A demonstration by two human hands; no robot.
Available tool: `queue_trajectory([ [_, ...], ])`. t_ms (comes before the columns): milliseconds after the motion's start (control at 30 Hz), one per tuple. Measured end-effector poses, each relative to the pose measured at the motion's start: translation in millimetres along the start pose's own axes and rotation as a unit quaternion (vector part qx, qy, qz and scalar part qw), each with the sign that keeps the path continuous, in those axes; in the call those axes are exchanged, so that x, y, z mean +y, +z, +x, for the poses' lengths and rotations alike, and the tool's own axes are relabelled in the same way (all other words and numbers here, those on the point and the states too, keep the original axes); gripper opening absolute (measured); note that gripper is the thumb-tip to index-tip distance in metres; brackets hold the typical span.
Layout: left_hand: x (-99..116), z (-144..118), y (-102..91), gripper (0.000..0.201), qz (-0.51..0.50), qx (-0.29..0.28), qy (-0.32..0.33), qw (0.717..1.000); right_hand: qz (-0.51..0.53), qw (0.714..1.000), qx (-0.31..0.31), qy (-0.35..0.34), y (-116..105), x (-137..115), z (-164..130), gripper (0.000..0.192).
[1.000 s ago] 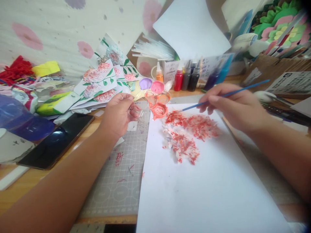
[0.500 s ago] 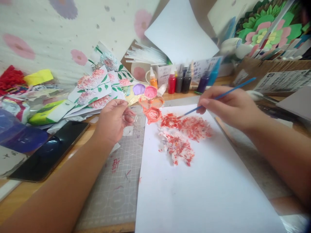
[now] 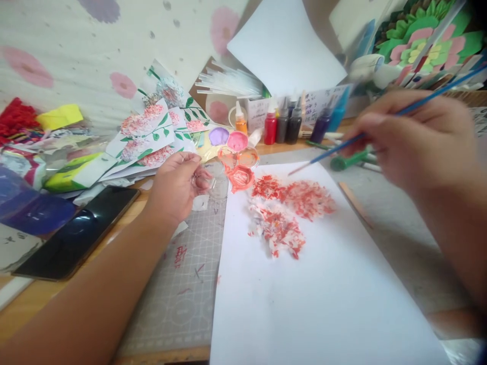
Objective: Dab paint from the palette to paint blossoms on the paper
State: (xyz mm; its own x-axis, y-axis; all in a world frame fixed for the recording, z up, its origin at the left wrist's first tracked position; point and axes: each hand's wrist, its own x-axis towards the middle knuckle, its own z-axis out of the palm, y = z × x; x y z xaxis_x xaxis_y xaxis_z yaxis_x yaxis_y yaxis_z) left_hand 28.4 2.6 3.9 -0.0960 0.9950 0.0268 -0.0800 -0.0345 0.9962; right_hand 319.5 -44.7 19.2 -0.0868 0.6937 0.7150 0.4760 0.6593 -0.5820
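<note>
My left hand (image 3: pixel 175 185) grips the edge of a clear plastic paint palette (image 3: pixel 228 165) with purple, pink and red-orange wells, at the top left corner of a large white sheet (image 3: pixel 315 289). Red and pink dabbed blotches (image 3: pixel 289 205) cover the sheet's upper part. My right hand (image 3: pixel 418 137) holds a thin blue paintbrush (image 3: pixel 365 134), raised above the desk to the right of the blotches, its tip pointing down-left over the sheet's top edge.
A grey cutting mat (image 3: pixel 186 284) lies under the sheet. A black phone (image 3: pixel 76 235) rests at the left. Small ink bottles (image 3: pixel 283 126) stand at the back, painted flower cards (image 3: pixel 152 134) behind the palette, green pens (image 3: pixel 348 159) and a wooden stick (image 3: pixel 353 203) at the right.
My right hand has lifted the brush off the blotches and swung up and to the right, uncovering pens and a stick. The left hand has stayed on the palette.
</note>
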Motion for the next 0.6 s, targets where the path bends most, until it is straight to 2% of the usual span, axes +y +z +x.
queue_trajectory([
  [67,0,-1,0.1,0.015,0.000,0.001,0.002,1.000,0.000,1.000,0.023,-0.012,1,-6,-3,0.018],
  [100,0,-1,0.5,0.014,0.001,0.002,0.003,1.000,-0.013,1.000,0.002,-0.023,6,-11,-5,0.017],
  [167,0,-2,1.6,0.013,0.012,0.009,0.003,1.000,-0.053,0.993,-0.081,-0.061,18,-25,-12,0.014],
  [267,0,-2,3.2,0.011,0.031,0.021,0.003,0.999,-0.101,0.965,-0.192,-0.151,35,-45,-21,0.015],
  [333,0,-1,3.4,0.011,0.028,0.023,0.001,0.999,-0.124,0.958,-0.194,-0.173,36,-50,-22,0.018],
  [433,0,-1,2.4,0.012,0.015,0.018,0.000,1.000,-0.119,0.976,-0.140,-0.114,26,-41,-15,0.018],
  [533,-1,0,1.2,0.013,0.017,0.016,-0.003,1.000,-0.095,0.977,-0.180,-0.060,8,-20,-4,0.028],
  [567,0,0,1.0,0.013,0.018,0.016,-0.005,1.000,-0.088,0.978,-0.183,-0.042,2,-13,-1,0.030],
  [600,0,0,1.0,0.013,0.017,0.016,-0.007,1.000,-0.082,0.983,-0.161,-0.022,-5,-8,1,0.029],
])
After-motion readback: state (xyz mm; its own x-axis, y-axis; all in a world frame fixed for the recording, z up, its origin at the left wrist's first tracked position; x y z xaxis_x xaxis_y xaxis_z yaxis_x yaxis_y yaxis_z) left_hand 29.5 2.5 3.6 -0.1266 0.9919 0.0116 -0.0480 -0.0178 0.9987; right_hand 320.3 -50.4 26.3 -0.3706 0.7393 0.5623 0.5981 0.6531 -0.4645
